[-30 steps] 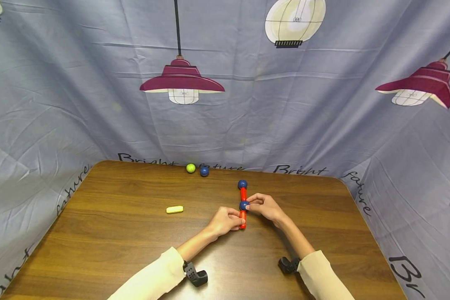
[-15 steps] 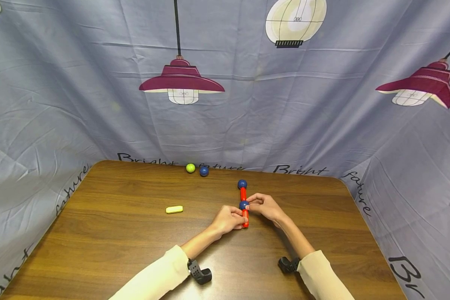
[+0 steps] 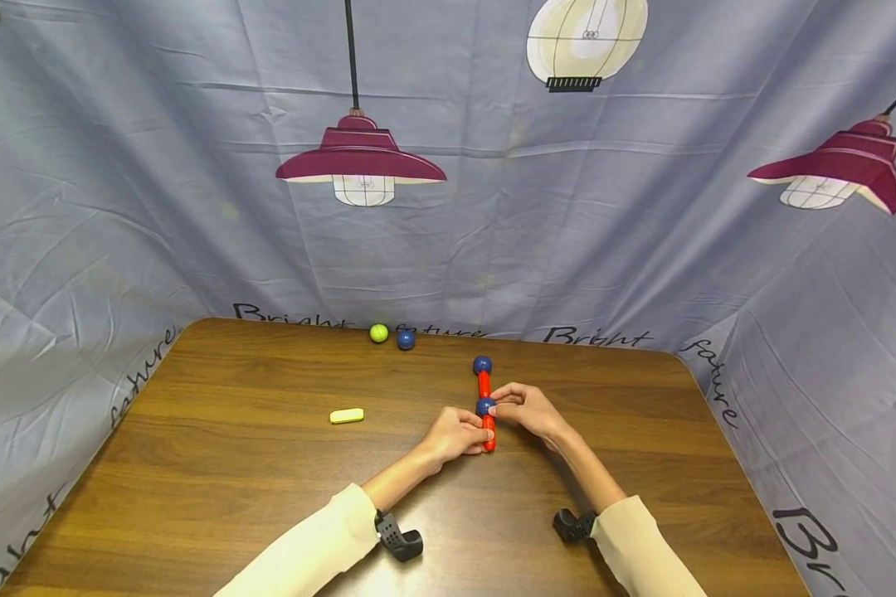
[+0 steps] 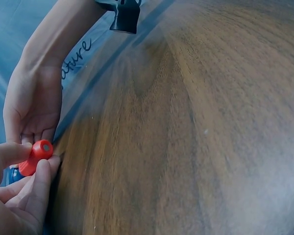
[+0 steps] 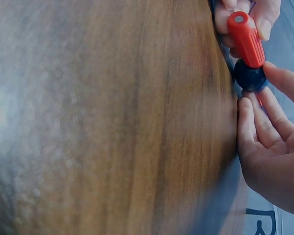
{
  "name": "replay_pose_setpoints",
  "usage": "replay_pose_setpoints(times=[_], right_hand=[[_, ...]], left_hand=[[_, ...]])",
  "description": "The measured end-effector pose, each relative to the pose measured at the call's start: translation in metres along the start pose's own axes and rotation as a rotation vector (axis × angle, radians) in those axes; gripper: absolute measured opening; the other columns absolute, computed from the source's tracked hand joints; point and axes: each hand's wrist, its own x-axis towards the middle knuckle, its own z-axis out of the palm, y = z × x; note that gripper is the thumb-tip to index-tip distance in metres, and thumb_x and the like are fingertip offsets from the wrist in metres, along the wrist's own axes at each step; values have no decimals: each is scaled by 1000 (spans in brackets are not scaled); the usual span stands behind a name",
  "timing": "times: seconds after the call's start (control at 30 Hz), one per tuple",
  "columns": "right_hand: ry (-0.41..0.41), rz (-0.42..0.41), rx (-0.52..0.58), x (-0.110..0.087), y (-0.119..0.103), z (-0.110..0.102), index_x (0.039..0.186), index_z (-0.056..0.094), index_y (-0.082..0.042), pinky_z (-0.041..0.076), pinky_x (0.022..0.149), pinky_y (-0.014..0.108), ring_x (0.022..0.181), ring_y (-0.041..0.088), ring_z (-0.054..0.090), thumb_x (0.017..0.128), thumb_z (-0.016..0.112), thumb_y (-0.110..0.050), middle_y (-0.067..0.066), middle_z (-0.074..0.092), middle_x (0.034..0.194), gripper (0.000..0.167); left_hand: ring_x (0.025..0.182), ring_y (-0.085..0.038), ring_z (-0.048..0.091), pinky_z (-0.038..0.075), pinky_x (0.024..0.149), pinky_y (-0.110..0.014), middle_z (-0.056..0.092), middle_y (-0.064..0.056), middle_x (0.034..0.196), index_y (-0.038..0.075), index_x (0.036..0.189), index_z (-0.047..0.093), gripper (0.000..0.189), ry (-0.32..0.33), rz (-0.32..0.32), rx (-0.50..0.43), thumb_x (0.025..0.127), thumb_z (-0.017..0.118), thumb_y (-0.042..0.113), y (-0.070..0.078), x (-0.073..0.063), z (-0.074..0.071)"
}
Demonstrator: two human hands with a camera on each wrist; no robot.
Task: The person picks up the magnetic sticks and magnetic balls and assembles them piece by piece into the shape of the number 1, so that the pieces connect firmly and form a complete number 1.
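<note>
In the head view, a line of magnetic building pieces lies right of the table's middle: a far blue ball, a red rod, a second blue ball and a near red rod. My left hand pinches the near rod between thumb and fingers. From the other side, my right hand pinches the second ball. A round metal spot shows in the free end of the near rod in the right wrist view, and its other end meets the ball.
A yellow rod lies on the wooden table, left of the hands. Near the back edge, a yellow-green ball and another blue ball sit close together. A lamp-printed curtain surrounds the table's back and sides.
My left hand has shifted slightly right, swinging the near end of the near red rod the same way. My right hand keeps its place on the second blue ball.
</note>
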Motion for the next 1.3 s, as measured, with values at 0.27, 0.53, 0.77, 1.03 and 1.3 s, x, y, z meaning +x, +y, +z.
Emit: replay_pose_setpoints(times=[0.27,0.53,0.77,1.03,1.3], right_hand=[[12,4,-1,1,-1,1,110,66,3,51,82,29,97,20,66,86,76,-9,13,72,104,29],[8,20,-19,0,-3,1,111,66,2,51,79,29,98,21,65,88,75,-9,12,72,105,27],[1,27,-12,-1,-3,0,112,66,2,50,79,29,103,23,66,89,75,-11,12,72,107,27],[-6,22,-2,-1,-2,-1,112,65,3,49,80,29,103,23,66,89,75,-11,13,72,107,28],[-17,5,12,-1,-2,-1,114,65,5,49,82,29,102,21,65,90,74,-11,14,72,107,30]], left_hand=[[79,-28,72,60,69,-32,72,-23,89,-12,98,64,15,-3,7,-20,88,71,-3,1,-1,1],[75,-19,71,60,69,-30,73,-20,87,-11,96,65,13,-7,2,-38,87,71,-3,1,0,-1],[72,-17,70,60,68,-30,72,-21,87,-11,95,66,14,-4,5,-44,87,72,-1,2,0,-1],[65,-16,69,57,56,-23,73,-16,81,-7,91,64,14,-17,31,56,87,74,1,2,2,-3],[59,-19,69,56,50,-26,71,-9,70,-4,87,65,18,16,75,183,84,79,5,2,3,-3]])
